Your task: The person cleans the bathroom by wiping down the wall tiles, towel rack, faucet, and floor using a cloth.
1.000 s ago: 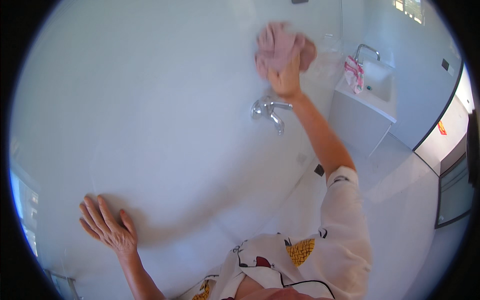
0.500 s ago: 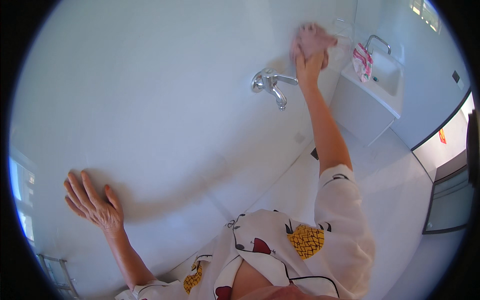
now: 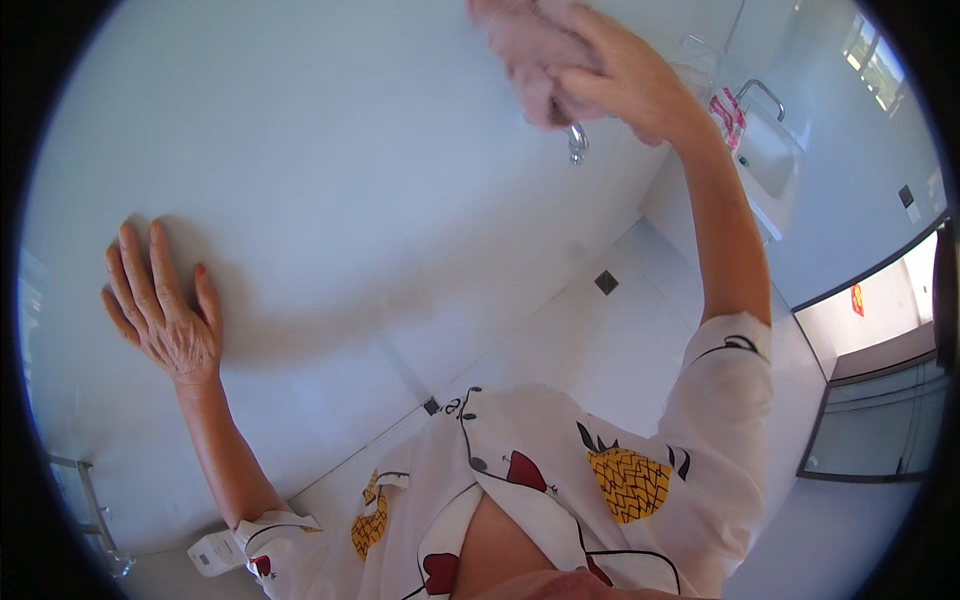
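My right hand [image 3: 625, 75] is raised at the top of the view and grips a bunched pink cloth [image 3: 530, 50], pressed against the white tiled wall [image 3: 350, 150]. The cloth covers most of a chrome wall tap [image 3: 577, 143], of which only the lower end shows just beneath it. My left hand [image 3: 160, 305] lies flat on the same wall at the left, fingers spread, holding nothing. My short-sleeved white shirt with fruit prints fills the lower middle.
A white washbasin [image 3: 770, 160] with a chrome faucet [image 3: 762, 92] and a pink cloth draped on its edge stands at the right. A square floor drain [image 3: 606, 282] sits in the white tiled floor. A metal rail [image 3: 95, 510] is at the lower left.
My right hand with the cloth has come down and left across the wall, from beside the tap to over it. The view has swung, and my left hand now sits higher in it.
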{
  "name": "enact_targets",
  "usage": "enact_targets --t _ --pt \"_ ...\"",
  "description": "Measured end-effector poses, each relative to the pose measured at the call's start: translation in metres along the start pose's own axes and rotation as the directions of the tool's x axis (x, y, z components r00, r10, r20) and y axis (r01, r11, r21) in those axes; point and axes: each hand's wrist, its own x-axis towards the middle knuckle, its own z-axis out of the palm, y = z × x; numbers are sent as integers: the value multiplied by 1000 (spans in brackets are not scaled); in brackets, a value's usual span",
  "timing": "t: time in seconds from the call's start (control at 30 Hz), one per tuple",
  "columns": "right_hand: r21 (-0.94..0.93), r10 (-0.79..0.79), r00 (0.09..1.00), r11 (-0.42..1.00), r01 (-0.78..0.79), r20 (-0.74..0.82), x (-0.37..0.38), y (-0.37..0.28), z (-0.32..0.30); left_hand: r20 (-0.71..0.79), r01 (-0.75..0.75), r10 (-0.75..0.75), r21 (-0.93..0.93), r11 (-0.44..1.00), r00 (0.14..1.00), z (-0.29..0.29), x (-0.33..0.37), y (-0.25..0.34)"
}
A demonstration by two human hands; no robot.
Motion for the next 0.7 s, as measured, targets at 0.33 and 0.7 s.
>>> enact_targets --t 0.33,0.7 --pt "-79 75 957 995 -55 281 5 40 5 15 16 -16 9 1000 1000 4 -2 -1" --pt "732 351 785 657 182 -510 -3 138 -20 31 15 -17 44 999 999 -7 -6 -3"
